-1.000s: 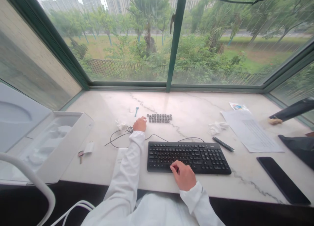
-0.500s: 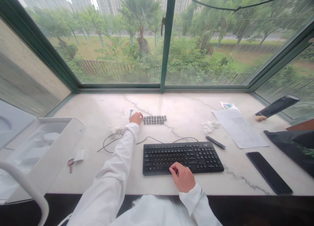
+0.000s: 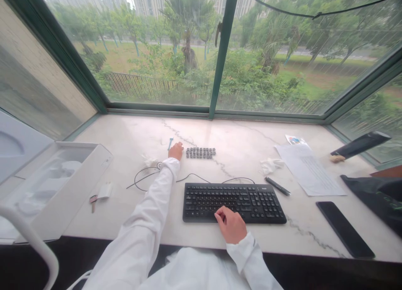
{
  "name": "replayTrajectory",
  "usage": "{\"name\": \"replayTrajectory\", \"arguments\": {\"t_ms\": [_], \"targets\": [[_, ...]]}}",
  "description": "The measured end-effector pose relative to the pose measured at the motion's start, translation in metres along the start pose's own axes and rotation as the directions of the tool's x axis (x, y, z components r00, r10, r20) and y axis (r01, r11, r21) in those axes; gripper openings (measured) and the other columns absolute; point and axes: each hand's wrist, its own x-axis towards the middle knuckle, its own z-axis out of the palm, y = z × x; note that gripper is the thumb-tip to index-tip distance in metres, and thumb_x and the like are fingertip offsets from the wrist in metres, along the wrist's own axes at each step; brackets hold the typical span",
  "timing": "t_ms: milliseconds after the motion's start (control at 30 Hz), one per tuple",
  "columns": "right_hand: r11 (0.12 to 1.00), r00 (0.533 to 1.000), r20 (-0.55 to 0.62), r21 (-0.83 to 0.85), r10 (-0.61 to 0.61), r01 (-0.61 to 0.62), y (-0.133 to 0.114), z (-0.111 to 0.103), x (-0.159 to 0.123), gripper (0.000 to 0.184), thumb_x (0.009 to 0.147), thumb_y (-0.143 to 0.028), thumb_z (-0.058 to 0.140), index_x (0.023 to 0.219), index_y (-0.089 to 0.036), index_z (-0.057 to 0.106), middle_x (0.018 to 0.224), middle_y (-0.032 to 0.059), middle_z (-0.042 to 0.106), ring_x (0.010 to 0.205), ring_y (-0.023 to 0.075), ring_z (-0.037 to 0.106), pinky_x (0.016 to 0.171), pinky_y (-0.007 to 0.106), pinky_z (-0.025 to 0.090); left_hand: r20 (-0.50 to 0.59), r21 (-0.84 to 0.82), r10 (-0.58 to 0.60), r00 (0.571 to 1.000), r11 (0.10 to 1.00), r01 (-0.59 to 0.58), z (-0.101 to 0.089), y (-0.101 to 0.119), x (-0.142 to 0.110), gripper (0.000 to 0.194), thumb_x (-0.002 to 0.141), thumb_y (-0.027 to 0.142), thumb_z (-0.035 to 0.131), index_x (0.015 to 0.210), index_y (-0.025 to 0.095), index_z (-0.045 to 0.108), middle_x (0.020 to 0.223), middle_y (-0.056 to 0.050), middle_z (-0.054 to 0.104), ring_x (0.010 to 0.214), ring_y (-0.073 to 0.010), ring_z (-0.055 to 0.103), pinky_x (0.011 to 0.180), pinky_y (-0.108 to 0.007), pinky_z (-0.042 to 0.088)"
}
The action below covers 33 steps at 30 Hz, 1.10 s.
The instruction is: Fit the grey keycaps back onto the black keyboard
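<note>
My left hand (image 3: 176, 151) is pinched just left of the keycaps (image 3: 201, 153), small dark pieces laid out in rows on the marble sill. A small dark keycap (image 3: 181, 145) seems to be between its fingertips, mostly covered. Directly behind that hand lies a blue tool (image 3: 170, 143). The black keyboard (image 3: 266, 206) lies flat in front of me. At its front edge rests my right hand (image 3: 231, 225), thumb and fingers curled together; whatever they hold is hidden.
A white open box (image 3: 78, 168) stands at left, near a key (image 3: 93, 203). The keyboard's cable (image 3: 135, 179) loops behind my left forearm. To the right lie a pen (image 3: 277, 186), crumpled tissue (image 3: 270, 166), printed paper (image 3: 309, 170) and a phone (image 3: 345, 229).
My left hand reached to the left end of the keycap rows, then drew back slightly left; the outermost keycap has left its row. My right hand has stayed at the keyboard. The view shifted slightly.
</note>
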Motion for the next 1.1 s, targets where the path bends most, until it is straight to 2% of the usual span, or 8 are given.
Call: {"name": "replayTrajectory", "arguments": {"t_ms": [167,300,367,467,567,733,900,1100], "targets": [[1.0,1.0,-0.005,0.024,0.002,-0.002,-0.001,-0.002,-0.001,0.015,0.082,-0.027,0.047,0.07,-0.023,0.056,0.061,-0.0044,0.06,0.054,0.0103,0.052,0.063,0.025,0.029,-0.118,-0.022,-0.028,0.993,0.999,0.025,-0.023,0.006,-0.033,0.027,0.093,0.033,0.035,0.109,0.021,0.053,0.109,-0.01,0.054,0.09,-0.0177,0.057,0.075,-0.028,0.043],[1.0,1.0,-0.002,0.003,0.025,-0.025,-0.003,-0.003,0.0,0.014,0.081,-0.028,0.049,0.072,-0.023,0.058,0.062,-0.0048,0.061,0.054,0.0104,0.052,0.063,0.025,0.029,-0.272,-0.109,0.023,0.962,0.993,-0.054,-0.031,0.019,-0.094,0.027,0.093,0.035,0.035,0.109,0.024,0.053,0.107,-0.006,0.056,0.087,-0.0161,0.058,0.072,-0.026,0.044],[0.999,0.999,0.012,-0.006,0.032,-0.032,-0.003,-0.002,0.002,0.013,0.081,-0.029,0.05,0.073,-0.024,0.058,0.061,-0.005,0.061,0.054,0.0105,0.052,0.063,0.025,0.029,-0.255,-0.152,0.088,0.963,0.98,-0.13,-0.028,0.026,-0.132,0.027,0.094,0.035,0.034,0.11,0.024,0.054,0.107,-0.005,0.057,0.086,-0.0146,0.059,0.072,-0.024,0.044],[1.0,0.999,0.04,0.001,0.023,-0.023,-0.004,-0.001,0.004,0.014,0.082,-0.03,0.05,0.073,-0.024,0.059,0.061,-0.0052,0.061,0.054,0.01,0.052,0.064,0.025,0.029,-0.147,-0.186,0.194,0.97,0.958,-0.22,-0.014,0.03,-0.182,0.028,0.094,0.034,0.034,0.11,0.026,0.055,0.109,-0.003,0.057,0.081,-0.0115,0.06,0.067,-0.021,0.044],[1.0,0.999,0.044,-0.006,0.015,-0.015,-0.008,0.001,0.007,0.013,0.082,-0.03,0.051,0.073,-0.024,0.059,0.06,-0.0058,0.061,0.054,0.0097,0.051,0.065,0.025,0.028,-0.047,-0.181,0.279,0.959,0.942,-0.283,0.003,0.025,-0.216,0.026,0.093,0.034,0.036,0.11,0.029,0.056,0.105,0.0,0.058,0.076,-0.0095,0.06,0.059,-0.019,0.043],[1.0,0.999,0.05,0.001,-0.018,0.018,-0.015,0.004,0.009,0.012,0.081,-0.03,0.052,0.074,-0.023,0.059,0.059,-0.0063,0.061,0.052,0.0087,0.05,0.066,0.026,0.026,-0.008,-0.182,0.344,0.939,0.923,-0.34,0.018,0.012,-0.233,0.027,0.092,0.037,0.04,0.113,0.029,0.055,0.103,0.0,0.06,0.078,-0.0094,0.061,0.058,-0.018,0.043],[1.0,0.998,0.058,0.009,-0.029,0.028,-0.016,0.005,0.008,0.014,0.082,-0.031,0.05,0.074,-0.023,0.059,0.059,-0.0052,0.061,0.053,0.0092,0.051,0.066,0.026,0.025,-0.016,-0.232,0.324,0.946,0.919,-0.319,0.019,0.01,-0.232,0.027,0.091,0.038,0.043,0.111,0.027,0.056,0.106,0.001,0.062,0.084,-0.0102,0.061,0.065,-0.018,0.045],[0.999,0.997,0.061,0.025,-0.038,0.037,-0.014,0.005,0.007,0.018,0.083,-0.033,0.047,0.074,-0.022,0.059,0.061,-0.0034,0.063,0.055,0.0104,0.053,0.066,0.027,0.026,0.057,-0.26,0.29,0.955,0.928,-0.266,0.017,0.014,-0.232,0.03,0.091,0.04,0.042,0.114,0.027,0.057,0.11,-0.001,0.062,0.089,-0.012,0.061,0.072,-0.02,0.045]]}}
